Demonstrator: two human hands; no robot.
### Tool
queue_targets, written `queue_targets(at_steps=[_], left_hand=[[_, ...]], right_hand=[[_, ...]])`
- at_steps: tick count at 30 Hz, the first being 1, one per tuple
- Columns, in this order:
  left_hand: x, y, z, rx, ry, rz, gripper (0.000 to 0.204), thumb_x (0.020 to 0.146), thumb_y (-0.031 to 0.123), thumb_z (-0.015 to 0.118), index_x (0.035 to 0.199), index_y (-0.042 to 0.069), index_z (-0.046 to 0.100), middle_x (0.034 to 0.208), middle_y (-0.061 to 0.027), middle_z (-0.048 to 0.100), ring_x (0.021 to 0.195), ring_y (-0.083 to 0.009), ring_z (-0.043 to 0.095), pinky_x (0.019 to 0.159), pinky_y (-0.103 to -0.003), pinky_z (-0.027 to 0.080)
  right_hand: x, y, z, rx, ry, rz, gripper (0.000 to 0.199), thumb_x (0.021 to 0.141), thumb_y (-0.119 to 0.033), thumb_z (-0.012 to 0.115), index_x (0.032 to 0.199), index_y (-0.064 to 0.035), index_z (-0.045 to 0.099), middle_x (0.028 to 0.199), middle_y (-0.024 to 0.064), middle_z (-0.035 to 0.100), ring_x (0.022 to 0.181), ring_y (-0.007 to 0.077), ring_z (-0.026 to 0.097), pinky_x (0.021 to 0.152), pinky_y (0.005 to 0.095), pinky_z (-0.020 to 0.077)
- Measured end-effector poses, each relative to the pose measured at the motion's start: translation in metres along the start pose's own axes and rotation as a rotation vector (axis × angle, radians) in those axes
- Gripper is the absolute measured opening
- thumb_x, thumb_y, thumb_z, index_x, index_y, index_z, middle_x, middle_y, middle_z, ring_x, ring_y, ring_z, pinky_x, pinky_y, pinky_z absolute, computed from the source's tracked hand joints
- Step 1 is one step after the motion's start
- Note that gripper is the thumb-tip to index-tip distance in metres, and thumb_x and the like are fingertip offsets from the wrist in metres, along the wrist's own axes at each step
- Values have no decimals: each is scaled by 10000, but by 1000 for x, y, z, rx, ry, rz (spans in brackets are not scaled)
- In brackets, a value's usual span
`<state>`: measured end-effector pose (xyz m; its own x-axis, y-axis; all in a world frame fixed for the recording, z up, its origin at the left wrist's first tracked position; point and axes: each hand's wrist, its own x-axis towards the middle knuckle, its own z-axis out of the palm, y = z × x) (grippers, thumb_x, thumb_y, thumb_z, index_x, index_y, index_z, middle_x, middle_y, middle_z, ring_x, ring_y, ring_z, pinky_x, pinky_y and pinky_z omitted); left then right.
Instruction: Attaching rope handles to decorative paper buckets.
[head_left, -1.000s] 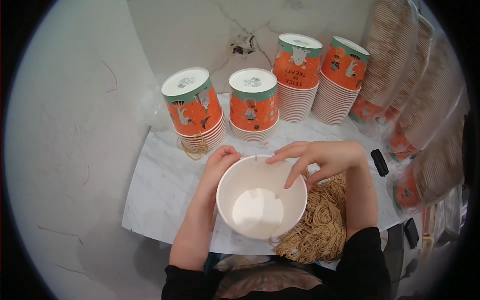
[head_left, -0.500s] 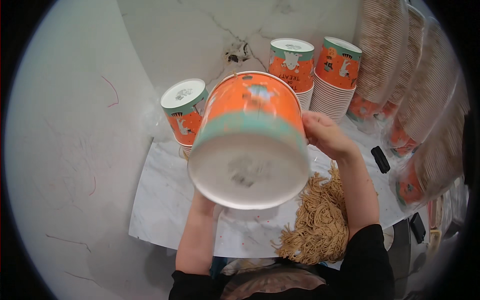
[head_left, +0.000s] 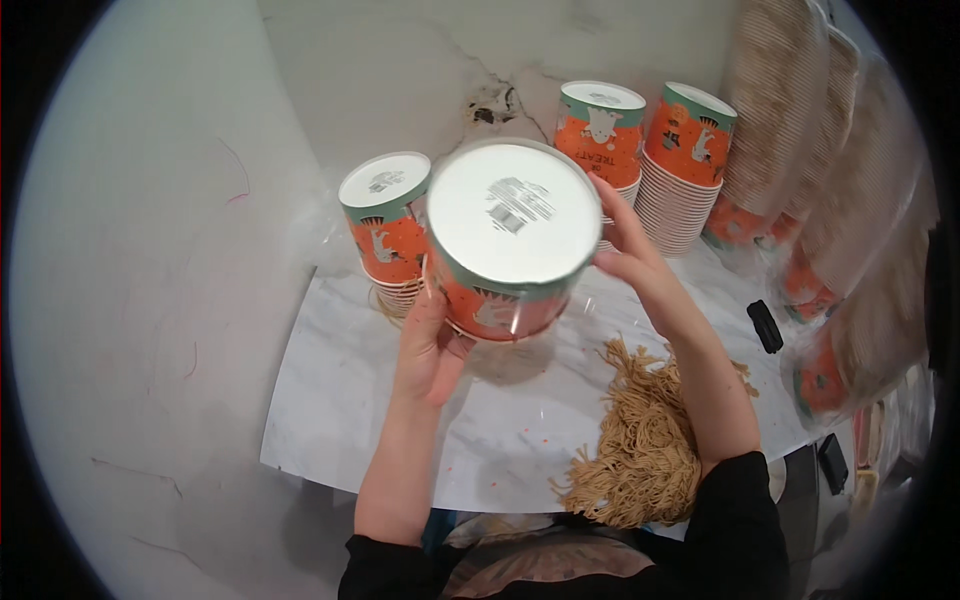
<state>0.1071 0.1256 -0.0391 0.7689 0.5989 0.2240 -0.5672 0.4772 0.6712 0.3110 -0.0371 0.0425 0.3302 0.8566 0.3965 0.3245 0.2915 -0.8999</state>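
Observation:
Between my two hands I hold an orange and green paper bucket (head_left: 515, 215) above the table, upside down, with its white base turned up toward me. My left hand (head_left: 430, 345) grips its lower left side near the rim. On the right side, my right hand (head_left: 628, 245) has its fingers against the wall; part of them is hidden behind the bucket. Left of it stands an upturned stack of matching buckets (head_left: 385, 235), with tan string at its foot. A heap of tan cords (head_left: 645, 440) lies by my right forearm.
Two more upturned bucket stacks (head_left: 600, 130) (head_left: 690, 150) stand at the back. Plastic-wrapped bucket stacks (head_left: 790, 130) lean along the right side. A small black object (head_left: 765, 326) rests on the white marbled table (head_left: 330, 400). A pale wall (head_left: 150, 300) borders the left.
The bucket has tipped over, from its base facing me with the rim upward to base up and rim down. My left hand, mostly hidden before, now shows on its side.

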Motion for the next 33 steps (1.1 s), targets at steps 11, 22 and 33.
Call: queue_targets(at_steps=[11, 22, 33], left_hand=[[9, 55, 21, 355, 280, 274, 475, 1054, 420, 427, 1359, 57, 472, 1275, -63, 608, 1129, -158, 614, 905, -328, 544], [63, 110, -60, 651, 492, 371, 499, 881, -48, 615, 1310, 24, 371, 1145, -158, 570, 845, -172, 664, 727, -308, 578], [49, 65, -140, 834, 546, 352, 255, 891, -49, 577, 1142, -1, 574, 1133, -79, 588, 903, -123, 605, 723, -258, 534]], right_hand=[[75, -41, 71, -219, 67, -449, 1345, 559, -266, 970, 1564, -105, 90, 1486, 159, 379, 1393, 305, 394, 1155, 460, 337], [205, 14, 109, 66, 115, -180, 1317, 588, -365, 962, 1538, 45, 147, 1489, 229, 405, 1389, 316, 406, 1134, 417, 361], [185, 56, 131, -184, 5, -122, 1283, 669, -413, 915, 1561, 17, 98, 1528, 244, 358, 1432, 315, 351, 1166, 404, 303]])
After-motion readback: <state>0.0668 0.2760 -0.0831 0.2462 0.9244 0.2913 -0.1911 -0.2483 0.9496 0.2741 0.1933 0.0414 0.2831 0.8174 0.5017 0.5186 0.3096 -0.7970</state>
